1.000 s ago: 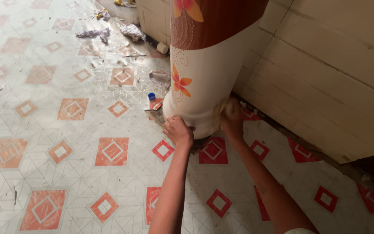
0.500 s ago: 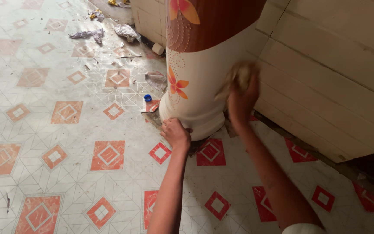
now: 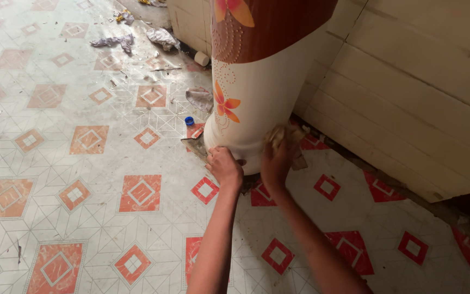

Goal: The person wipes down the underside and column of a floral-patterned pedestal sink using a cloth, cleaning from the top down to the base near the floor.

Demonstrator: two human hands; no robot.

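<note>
Crouching over the patterned floor (image 3: 82, 163), I held my left hand (image 3: 224, 166) curled against the bottom rim of a tall cream container (image 3: 257, 103) with a brown upper band and orange flower prints. My fingers were bent in, resting on its lower left edge where it met the floor. My right hand (image 3: 274, 160) pressed a crumpled pale cloth (image 3: 283, 135) against the container's lower right side, my fingers closed around the wad so that only part of it showed above my knuckles. The two hands sat near each other, apart, on either side of the base.

The container stood upright in the far middle of the scene, just beside a cream panelled wall (image 3: 409, 92) that ran along the right. A torn scrap of floor covering (image 3: 194, 144) lay touching the base on its left. A small blue bottle cap (image 3: 190, 121) rested on the floor just left of the container, with a crumpled wrapper (image 3: 198, 98) a little farther off. More litter, including scrunched foil-like scraps (image 3: 161, 37), lay well apart at the far left, close to a small white roll (image 3: 202, 57) by the wall.
</note>
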